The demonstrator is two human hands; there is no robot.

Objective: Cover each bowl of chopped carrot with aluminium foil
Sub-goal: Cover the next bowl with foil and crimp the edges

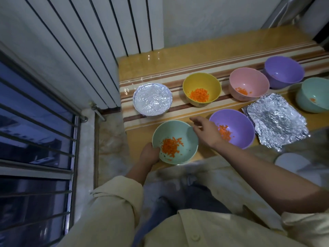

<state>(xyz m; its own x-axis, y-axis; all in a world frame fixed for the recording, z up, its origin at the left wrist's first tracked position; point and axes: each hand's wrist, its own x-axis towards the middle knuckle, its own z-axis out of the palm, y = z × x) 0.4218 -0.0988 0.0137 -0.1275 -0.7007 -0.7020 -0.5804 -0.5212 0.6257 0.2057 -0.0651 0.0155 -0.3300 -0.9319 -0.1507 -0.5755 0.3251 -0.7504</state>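
The left hand [149, 154] grips the near rim of the green bowl [175, 142] of carrot on the worktop [160, 65]. The right hand [204, 129] hovers empty and loose-fingered over its far rim, with an open purple bowl [231, 128] under its wrist and a crumpled foil sheet [276, 120] lying loose to its right. Beyond the hands only the covered bowl [152, 99] wears foil, while the yellow bowl [202, 89], pink bowl [249, 83] and two farther bowls stand open, so most of the job looks left.
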